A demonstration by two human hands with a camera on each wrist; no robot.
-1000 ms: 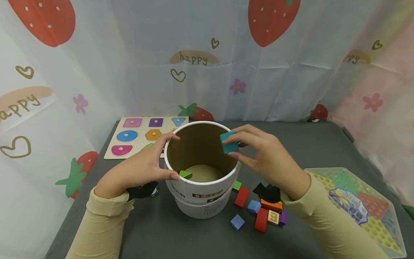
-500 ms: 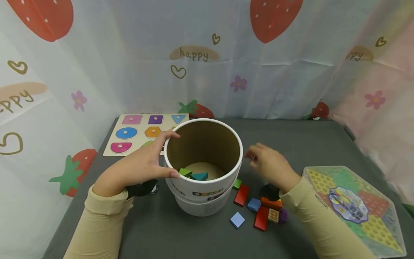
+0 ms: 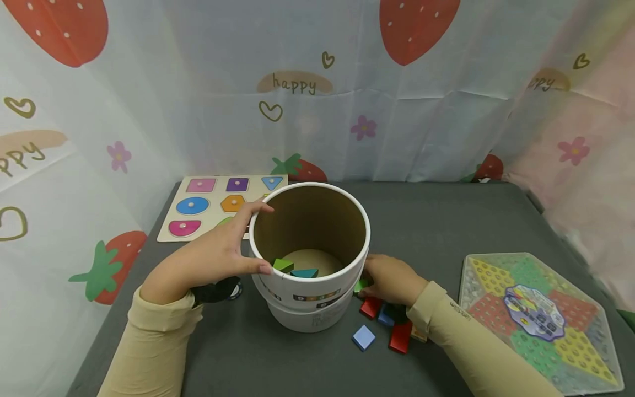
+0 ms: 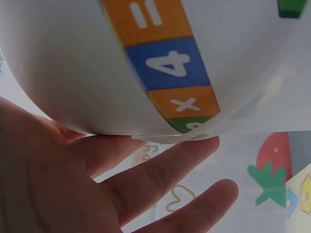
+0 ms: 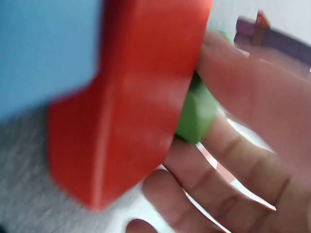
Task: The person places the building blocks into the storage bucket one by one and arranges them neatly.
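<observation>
A white bucket (image 3: 308,320) stands upright on the table. My left hand (image 3: 215,248) holds its left side, with thumb and index fingertip over the rim; in the left wrist view other fingers (image 4: 160,179) extend along the wall. Inside lie a light green block (image 3: 283,266) and a teal triangular block (image 3: 305,273). Right of the bucket, my right hand (image 3: 394,278) is down at the table. It pinches a green block (image 5: 197,114) between thumb and fingers, beside a red block (image 5: 131,107) and a blue block (image 5: 43,53). The hand partly hides the pile in the head view.
Another red block (image 3: 399,337) and a light blue block (image 3: 364,337) lie on the grey table (image 3: 248,364). A wooden shape puzzle board (image 3: 171,236) is behind the bucket, left. At right lies a star-patterned board in a clear case (image 3: 536,320). A printed curtain (image 3: 213,127) hangs behind.
My right hand has let the teal block drop into the bucket. It has then come down outside the bucket to the green block on the table. My left hand has stayed on the rim.
</observation>
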